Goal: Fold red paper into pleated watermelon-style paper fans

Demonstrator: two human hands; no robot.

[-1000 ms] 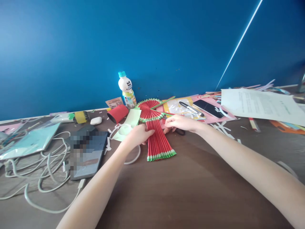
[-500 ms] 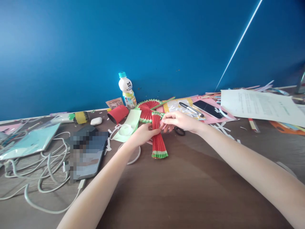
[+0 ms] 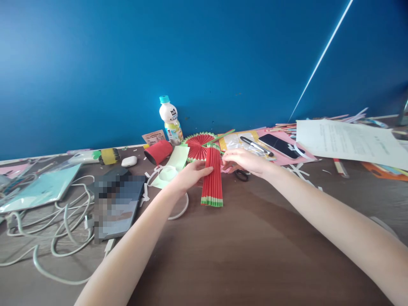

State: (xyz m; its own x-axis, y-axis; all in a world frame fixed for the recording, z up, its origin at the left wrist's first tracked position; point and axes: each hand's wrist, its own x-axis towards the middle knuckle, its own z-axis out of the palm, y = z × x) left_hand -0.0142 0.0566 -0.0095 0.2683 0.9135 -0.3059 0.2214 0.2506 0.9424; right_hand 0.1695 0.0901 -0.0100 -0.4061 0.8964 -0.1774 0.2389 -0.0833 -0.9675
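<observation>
Upright over the desk is a pleated red paper strip point(image 3: 213, 180) with green and white edges. My left hand point(image 3: 195, 173) is closed on its left side, thumb across the front and the other fingers behind. Just off the strip's right edge is my right hand point(image 3: 240, 161), with bent fingers drawn together; whether they pinch something small does not show. Behind the strip lies a round pleated red and green paper fan point(image 3: 198, 143), partly covered, with a green stick point(image 3: 225, 135) across it.
Left of my hands are a red paper cup point(image 3: 158, 152), a drink bottle point(image 3: 172, 121), a tape roll point(image 3: 168, 173) on pale green paper, a phone point(image 3: 123, 212) and tangled white cables. To the right are black scissor handles point(image 3: 241, 175), a marker point(image 3: 255, 145), another phone point(image 3: 280, 145) and a printed sheet point(image 3: 347, 142).
The pleated strip has gone from pinched at its middle to straighter and flatter. My right hand has moved slightly right, away from the strip's middle, while my left hand keeps hold.
</observation>
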